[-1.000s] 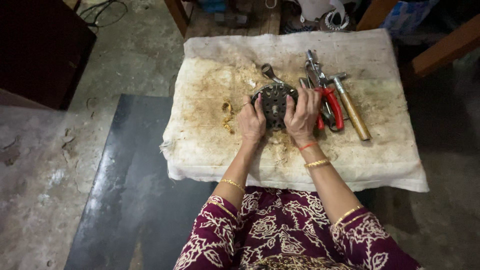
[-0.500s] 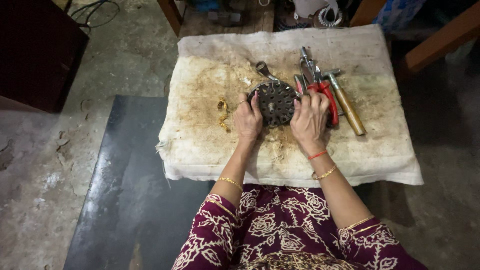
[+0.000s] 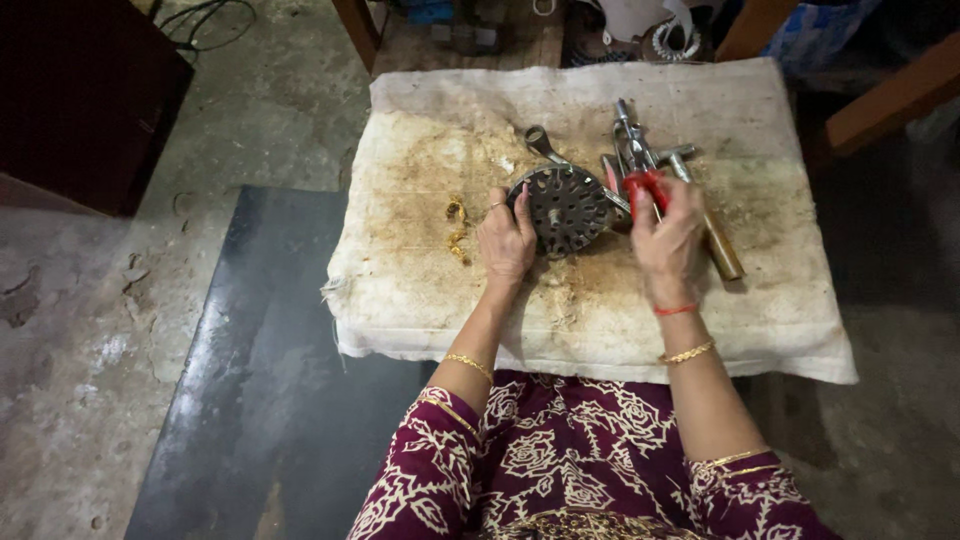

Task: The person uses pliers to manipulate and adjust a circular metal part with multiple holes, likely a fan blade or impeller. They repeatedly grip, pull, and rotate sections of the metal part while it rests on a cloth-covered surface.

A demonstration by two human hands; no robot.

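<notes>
A round dark metal part (image 3: 567,207) with many slots lies on a stained white cloth (image 3: 430,280). My left hand (image 3: 507,238) rests against its left edge and holds it in place. My right hand (image 3: 667,234) is off the part, at the red handles of the pliers (image 3: 645,180) just to the right, fingers curled around them. A wrench (image 3: 541,143) pokes out from behind the round part. A wooden-handled tool (image 3: 716,243) lies right of my right hand.
Small golden pieces (image 3: 457,228) lie on the cloth left of my left hand. A dark slab (image 3: 260,380) lies on the concrete floor at left. Wooden furniture legs (image 3: 356,25) and clutter stand behind the cloth. A dark box (image 3: 80,100) sits far left.
My right hand has left the round part and moved right onto the red-handled pliers. My left hand stays on the part's left edge.
</notes>
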